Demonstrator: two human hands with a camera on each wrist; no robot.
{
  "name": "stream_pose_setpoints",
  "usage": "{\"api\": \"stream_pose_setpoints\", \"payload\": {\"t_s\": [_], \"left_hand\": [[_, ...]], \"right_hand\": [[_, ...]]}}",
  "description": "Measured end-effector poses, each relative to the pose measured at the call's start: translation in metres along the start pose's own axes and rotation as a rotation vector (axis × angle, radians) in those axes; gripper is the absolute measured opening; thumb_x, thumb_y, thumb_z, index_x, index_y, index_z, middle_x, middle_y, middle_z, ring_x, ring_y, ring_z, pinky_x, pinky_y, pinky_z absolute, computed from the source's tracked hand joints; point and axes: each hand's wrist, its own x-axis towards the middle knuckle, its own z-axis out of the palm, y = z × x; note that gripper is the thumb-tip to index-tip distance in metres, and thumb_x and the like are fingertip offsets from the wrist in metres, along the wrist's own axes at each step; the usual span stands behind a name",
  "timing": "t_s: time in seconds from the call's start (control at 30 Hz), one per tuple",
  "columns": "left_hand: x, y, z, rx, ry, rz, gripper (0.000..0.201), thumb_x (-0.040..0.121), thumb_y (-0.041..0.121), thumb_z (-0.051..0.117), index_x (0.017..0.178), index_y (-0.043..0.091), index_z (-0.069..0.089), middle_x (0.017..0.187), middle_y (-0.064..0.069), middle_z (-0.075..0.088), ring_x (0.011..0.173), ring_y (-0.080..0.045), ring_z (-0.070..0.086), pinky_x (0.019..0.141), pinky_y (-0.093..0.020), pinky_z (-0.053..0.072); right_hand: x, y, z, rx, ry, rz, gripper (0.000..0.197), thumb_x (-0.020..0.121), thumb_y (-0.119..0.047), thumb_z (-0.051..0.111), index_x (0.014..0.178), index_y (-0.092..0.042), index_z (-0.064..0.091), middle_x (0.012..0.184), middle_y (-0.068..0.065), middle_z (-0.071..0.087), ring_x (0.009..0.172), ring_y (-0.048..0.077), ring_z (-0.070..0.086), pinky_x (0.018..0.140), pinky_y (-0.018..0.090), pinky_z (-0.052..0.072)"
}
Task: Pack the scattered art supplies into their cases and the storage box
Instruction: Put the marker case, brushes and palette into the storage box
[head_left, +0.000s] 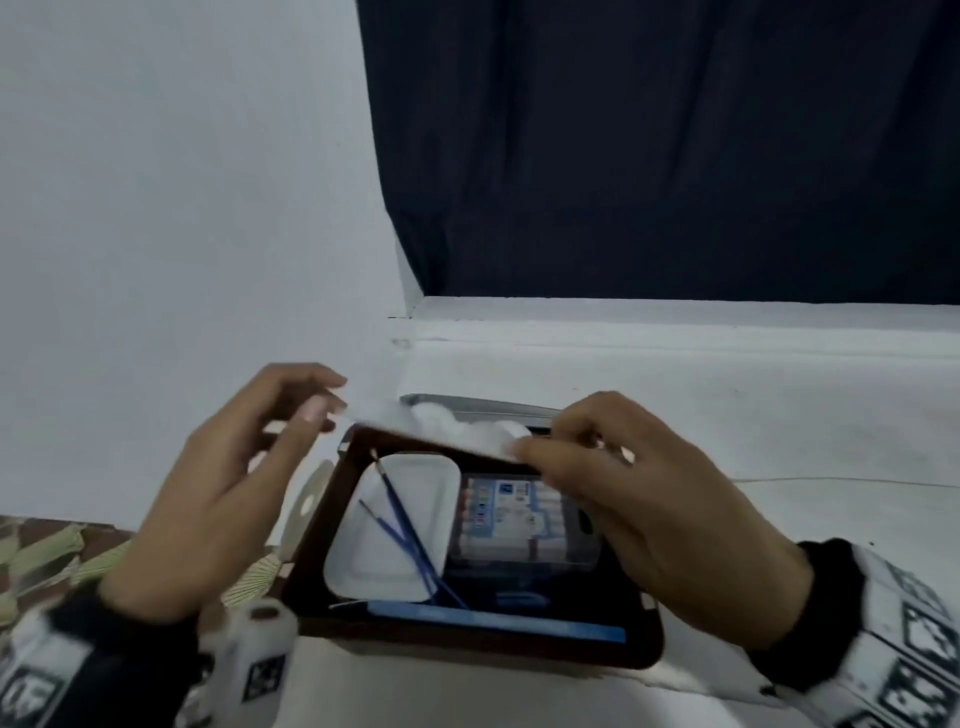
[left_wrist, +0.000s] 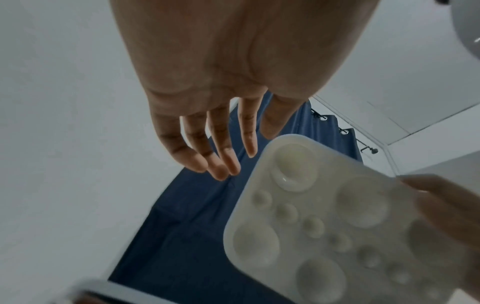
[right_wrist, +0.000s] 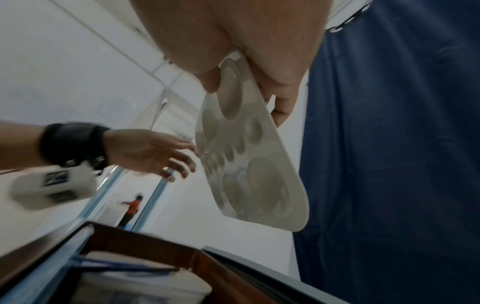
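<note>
My right hand (head_left: 649, 519) grips one end of a white paint palette (head_left: 457, 431) with round wells and holds it tilted over the dark brown storage box (head_left: 467, 649). The wells' undersides (left_wrist: 311, 226) show from below, and the same palette (right_wrist: 249, 164) hangs from my right hand's fingers (right_wrist: 283, 98). At the palette's far edge my left hand (head_left: 234, 467) is spread with straight fingers (left_wrist: 223, 156); whether it touches the edge I cannot tell. Inside the box lie a white tray (head_left: 431, 499), two blue brushes (head_left: 400, 525) and a clear case of tubes (head_left: 509, 519).
A grey flat object (head_left: 467, 402) sits just behind the box. Patterned cloth (head_left: 41, 545) covers the surface at the left. A white wall and a ledge (head_left: 675, 312) stand close behind, with a dark blue curtain (head_left: 675, 156) above.
</note>
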Motion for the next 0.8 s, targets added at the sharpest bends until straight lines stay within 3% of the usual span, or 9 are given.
{"api": "stream_pose_setpoints", "payload": {"t_s": [0.1,0.2,0.27,0.37,0.43,0.5,0.57,0.7,0.8], "left_hand": [[0.031,-0.028,-0.021,0.144,-0.140,-0.020,0.028,0.099,0.048,0.045,0.116,0.031,0.060,0.113,0.009,0.066,0.110,-0.009,0.060,0.086,-0.032,0.048],[0.062,-0.062,-0.017,0.340,-0.358,-0.039,0.027,0.101,0.039,0.043,0.125,0.035,0.056,0.125,0.016,0.060,0.116,0.000,0.054,0.093,-0.028,0.047],[0.077,-0.085,-0.006,0.469,-0.499,-0.012,0.036,0.102,0.040,0.040,0.136,0.032,0.050,0.138,0.013,0.053,0.123,-0.005,0.049,0.103,-0.027,0.040],[0.093,-0.103,0.012,0.602,-0.670,-0.011,0.041,0.104,0.041,0.037,0.142,0.030,0.046,0.144,0.010,0.049,0.127,-0.012,0.047,0.102,-0.021,0.031],[0.103,-0.107,0.019,0.626,-0.743,-0.043,0.040,0.103,0.041,0.040,0.141,0.031,0.049,0.136,0.009,0.055,0.115,-0.012,0.054,0.099,-0.022,0.034],[0.114,-0.111,0.023,0.608,-0.766,-0.041,0.032,0.101,0.041,0.047,0.129,0.031,0.058,0.123,0.009,0.062,0.095,-0.009,0.058,0.092,-0.024,0.040],[0.124,-0.115,0.027,0.587,-0.748,-0.015,0.021,0.098,0.038,0.055,0.114,0.028,0.065,0.113,0.010,0.065,0.098,-0.012,0.060,0.089,-0.024,0.041],[0.132,-0.115,0.026,0.508,-0.742,-0.043,0.012,0.093,0.032,0.064,0.103,0.026,0.068,0.110,0.012,0.065,0.095,-0.009,0.063,0.079,-0.013,0.040],[0.127,-0.108,0.013,0.419,-0.715,-0.038,0.004,0.093,0.031,0.065,0.096,0.031,0.068,0.102,0.016,0.068,0.094,-0.005,0.065,0.086,-0.021,0.044]], "right_hand": [[0.023,-0.012,0.013,-0.153,-0.244,-0.090,0.024,0.097,-0.032,0.051,0.118,-0.043,0.050,0.096,-0.005,0.052,0.083,0.016,0.045,0.067,0.031,0.040],[0.026,-0.014,0.032,-0.320,-0.332,-0.323,0.042,0.092,-0.017,0.058,0.128,-0.037,0.046,0.103,0.000,0.053,0.091,0.021,0.048,0.078,0.036,0.044],[0.024,-0.010,0.046,-0.304,-0.337,-0.398,0.041,0.094,-0.012,0.053,0.127,-0.035,0.049,0.109,0.001,0.056,0.098,0.023,0.053,0.083,0.043,0.046],[0.015,-0.006,0.062,-0.260,-0.436,-0.339,0.040,0.094,-0.018,0.049,0.128,-0.039,0.051,0.118,-0.002,0.056,0.108,0.020,0.054,0.088,0.045,0.046],[0.011,-0.004,0.065,-0.195,-0.527,-0.268,0.038,0.094,-0.027,0.054,0.129,-0.043,0.051,0.121,-0.004,0.054,0.113,0.018,0.053,0.091,0.047,0.046],[0.010,-0.002,0.065,-0.111,-0.584,-0.235,0.035,0.097,-0.035,0.050,0.131,-0.046,0.050,0.125,-0.005,0.052,0.117,0.016,0.051,0.090,0.047,0.046],[0.011,0.001,0.063,-0.030,-0.659,-0.191,0.039,0.097,-0.038,0.048,0.134,-0.047,0.047,0.129,-0.006,0.049,0.122,0.015,0.048,0.090,0.046,0.045],[0.012,0.006,0.067,0.041,-0.739,-0.144,0.038,0.098,-0.039,0.046,0.136,-0.039,0.048,0.136,-0.007,0.049,0.125,0.016,0.047,0.094,0.045,0.044],[0.015,0.006,0.063,0.041,-0.708,-0.114,0.040,0.101,-0.042,0.038,0.139,-0.036,0.046,0.135,-0.012,0.050,0.123,0.012,0.049,0.094,0.039,0.045]]}}
